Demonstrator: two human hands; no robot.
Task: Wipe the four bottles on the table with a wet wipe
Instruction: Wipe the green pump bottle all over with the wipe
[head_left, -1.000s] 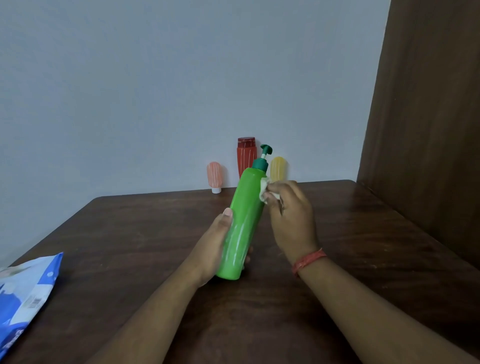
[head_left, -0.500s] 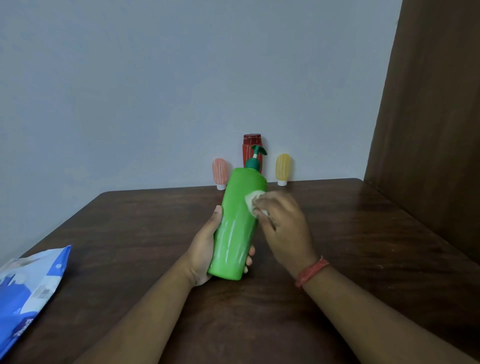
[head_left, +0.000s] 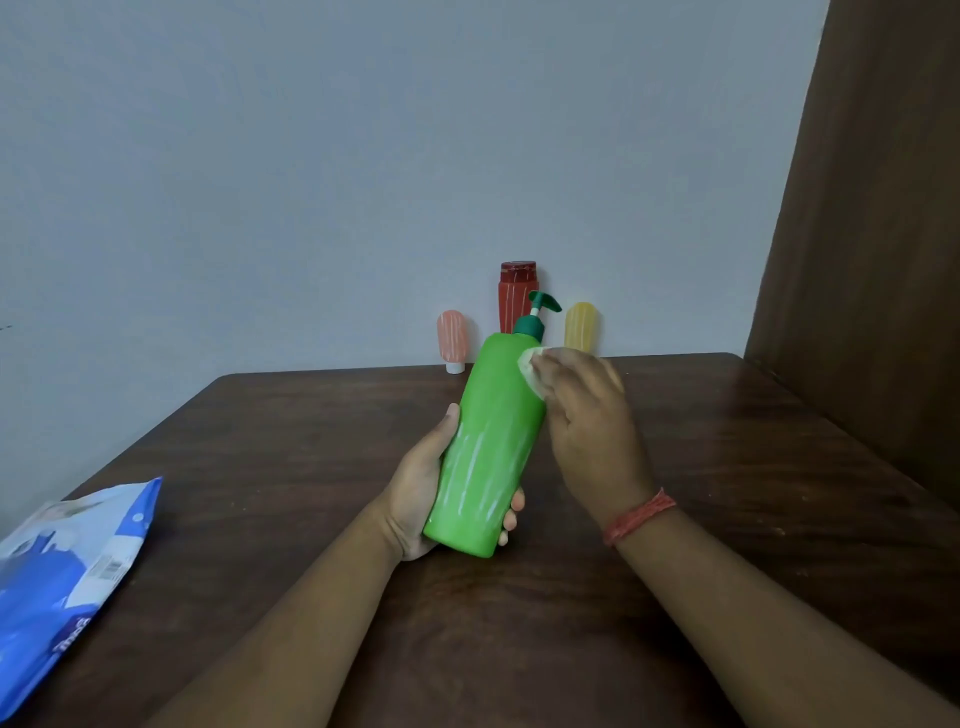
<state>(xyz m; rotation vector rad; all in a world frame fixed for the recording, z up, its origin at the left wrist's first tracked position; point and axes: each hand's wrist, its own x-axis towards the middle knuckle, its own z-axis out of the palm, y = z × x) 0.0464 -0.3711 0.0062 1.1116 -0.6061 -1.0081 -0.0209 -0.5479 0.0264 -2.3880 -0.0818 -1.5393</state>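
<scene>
Bottle (head_left: 485, 447) green, tilted, perhaps wet-streaked.

Green bottle (head_left: 485, 447), white-streaked; red bottle (head_left: 517, 299); yellow bottle (head_left: 579, 325); pink bottle (head_left: 451, 338).

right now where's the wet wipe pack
The wet wipe pack lies at the table's near-left corner in the head view, left of the left hand.

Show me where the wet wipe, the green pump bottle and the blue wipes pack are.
wet wipe (head_left: 531, 366), head view, on the white fold showing beyond the right hand's fingertips.
green pump bottle (head_left: 485, 441), head view, on the middle of its body.
blue wipes pack (head_left: 62, 577), head view, on its front face.
</scene>
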